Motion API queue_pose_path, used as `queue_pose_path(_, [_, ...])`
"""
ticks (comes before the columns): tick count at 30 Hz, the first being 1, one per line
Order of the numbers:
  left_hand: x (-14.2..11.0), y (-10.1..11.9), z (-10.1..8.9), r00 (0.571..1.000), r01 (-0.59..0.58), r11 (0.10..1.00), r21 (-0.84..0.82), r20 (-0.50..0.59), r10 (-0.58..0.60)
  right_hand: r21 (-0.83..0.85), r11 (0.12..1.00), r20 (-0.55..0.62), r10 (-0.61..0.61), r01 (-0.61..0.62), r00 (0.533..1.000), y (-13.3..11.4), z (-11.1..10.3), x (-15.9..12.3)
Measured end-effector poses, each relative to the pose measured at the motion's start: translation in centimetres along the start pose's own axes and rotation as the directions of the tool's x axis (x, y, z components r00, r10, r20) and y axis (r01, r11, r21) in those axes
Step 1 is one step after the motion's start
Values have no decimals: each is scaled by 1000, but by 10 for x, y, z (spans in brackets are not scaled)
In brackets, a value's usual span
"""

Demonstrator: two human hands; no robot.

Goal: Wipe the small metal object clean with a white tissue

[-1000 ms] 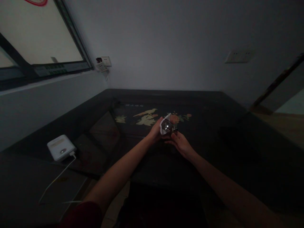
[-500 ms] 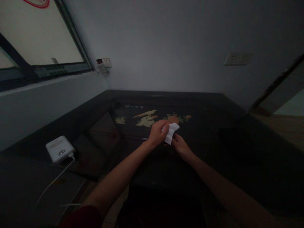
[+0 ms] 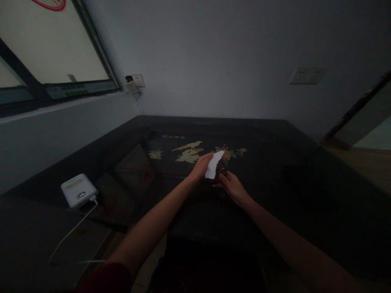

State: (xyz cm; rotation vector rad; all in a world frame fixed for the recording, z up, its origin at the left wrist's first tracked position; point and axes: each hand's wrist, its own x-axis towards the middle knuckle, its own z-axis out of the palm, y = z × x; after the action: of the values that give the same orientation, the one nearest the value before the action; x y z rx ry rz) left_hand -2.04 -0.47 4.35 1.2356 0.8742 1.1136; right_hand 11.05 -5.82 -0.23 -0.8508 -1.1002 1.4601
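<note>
At left, a rounded white box (image 3: 78, 190) sits on the glossy dark table (image 3: 265, 138), its thin white cord (image 3: 71, 232) trailing nearward. At the middle, your left hand (image 3: 200, 167) grips a creased white sheet (image 3: 213, 166) against a shiny dark object (image 3: 221, 167); your right hand (image 3: 234, 188) pinches the object's right end. Farther right, the table's edge slants nearward.

Single head-worn camera, close above dark table (image 3: 262, 136), facing forward-down; left hand (image 3: 201, 166), right hand (image 3: 234, 186) below centre, wall (image 3: 214, 61) beyond.
</note>
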Motion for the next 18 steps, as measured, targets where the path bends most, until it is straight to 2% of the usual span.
queue_pose_path(2, [4,-1,-1,988,142,972,-188,88,-127,4,1000,14,-6,6,1000,-1,0,-1])
queue_pose_path(5, [5,-3,-1,957,251,904,-346,231,-178,1,1000,17,-21,21,1000,-1,0,-1])
queue_pose_path(7, [4,-4,0,948,277,885,-375,256,-188,0,1000,11,-24,24,1000,-1,0,-1])
queue_pose_path(9, [3,-5,1,956,268,886,-378,221,-194,-1,1000,11,-19,19,1000,-1,1,0])
queue_pose_path(13, [2,-8,3,992,123,954,-275,66,-109,-10,1000,21,-6,6,1000,-1,0,1])
queue_pose_path(16, [-1,-7,3,998,-56,998,-22,-44,55,-18,1000,25,1,-1,1000,-1,0,1])
queue_pose_path(18, [-6,-4,3,975,-199,959,200,-62,215,-30,1000,14,2,-2,1000,-1,0,0])
